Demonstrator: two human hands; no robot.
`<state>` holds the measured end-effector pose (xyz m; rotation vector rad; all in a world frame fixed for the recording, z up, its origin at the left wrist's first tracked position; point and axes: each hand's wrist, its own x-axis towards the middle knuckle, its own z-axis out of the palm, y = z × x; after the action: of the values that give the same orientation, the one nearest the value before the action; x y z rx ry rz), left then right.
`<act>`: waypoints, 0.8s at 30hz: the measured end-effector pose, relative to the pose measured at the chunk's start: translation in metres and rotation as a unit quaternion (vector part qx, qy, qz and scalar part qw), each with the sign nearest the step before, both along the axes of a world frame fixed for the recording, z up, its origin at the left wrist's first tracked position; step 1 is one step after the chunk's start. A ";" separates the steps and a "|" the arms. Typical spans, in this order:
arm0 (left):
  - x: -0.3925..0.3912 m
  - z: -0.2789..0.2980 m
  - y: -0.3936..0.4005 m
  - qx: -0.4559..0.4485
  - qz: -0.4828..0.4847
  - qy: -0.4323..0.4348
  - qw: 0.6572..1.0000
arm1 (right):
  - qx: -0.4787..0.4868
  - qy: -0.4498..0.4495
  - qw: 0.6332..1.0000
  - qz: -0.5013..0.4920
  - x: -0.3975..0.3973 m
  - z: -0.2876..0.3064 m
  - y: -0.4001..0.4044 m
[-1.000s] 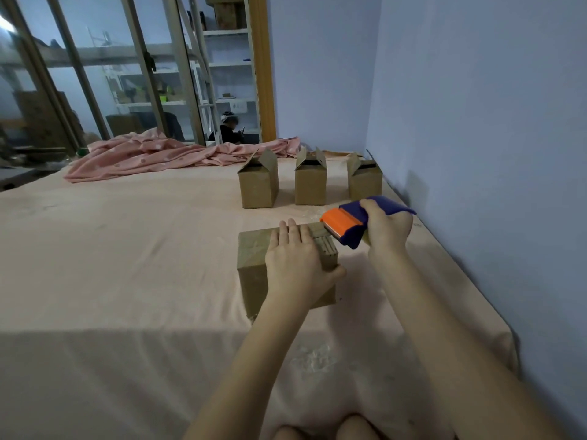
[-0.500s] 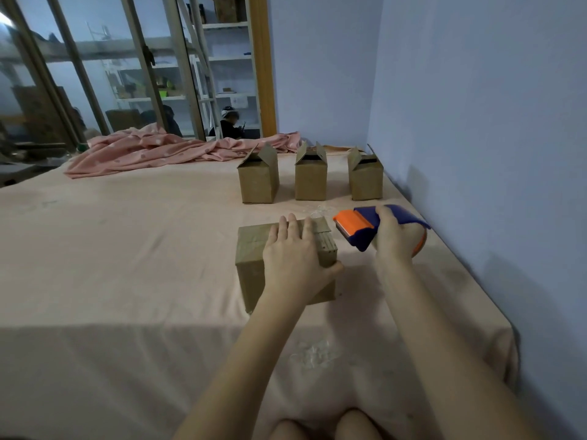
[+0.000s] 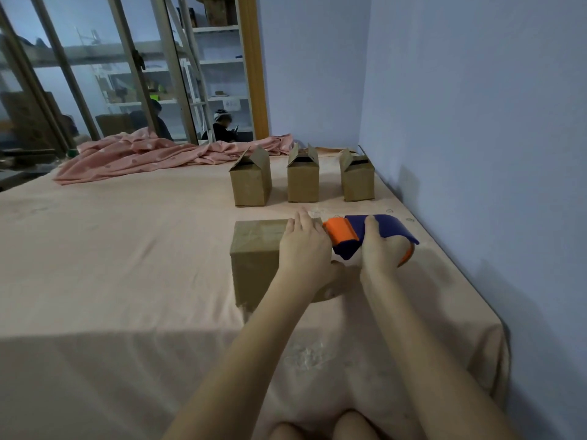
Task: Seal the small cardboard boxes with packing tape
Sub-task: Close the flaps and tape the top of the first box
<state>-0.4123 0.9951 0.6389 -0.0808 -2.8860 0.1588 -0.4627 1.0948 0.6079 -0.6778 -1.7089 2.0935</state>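
Near box: a small closed cardboard box [image 3: 254, 249] stands on the pink sheet of the bed [image 3: 127, 265], in front of the person, glossy tape showing on its top.
Left hand: the left hand [image 3: 305, 249] lies flat on the right part of the box top, fingers [image 3: 300, 222] straight and together, pointing away from the person; the thumb hangs over the right edge.
Right hand: the right hand [image 3: 382, 250] wraps around the blue and orange tape dispenser [image 3: 365, 235], fingers curled over its blue body.
Dispenser: just beside the box's right end, its orange front touching or nearly touching the left hand (which of the two I cannot tell).
Open boxes: three more small boxes stand in a row farther back, left [image 3: 251, 182], middle [image 3: 303, 179] and right [image 3: 357, 179], each with its top flaps up.
Spacing: the row is well apart from the near box; the right box is near the lilac wall [image 3: 476, 122].
Blanket: a crumpled pink blanket [image 3: 143, 154] lies along the far edge of the bed, behind the row.
Behind: a glass partition [image 3: 127, 74] with shelves [image 3: 219, 61] seen through it.
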 end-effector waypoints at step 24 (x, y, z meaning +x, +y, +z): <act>0.015 -0.010 -0.002 0.077 0.004 0.017 0.997 | -0.010 0.125 0.992 -0.015 -0.014 0.062 0.026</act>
<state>-0.3976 0.9929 0.6287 -0.0367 -2.8534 -0.0593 -0.4771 1.1212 0.6701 -0.4223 -1.5340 2.0779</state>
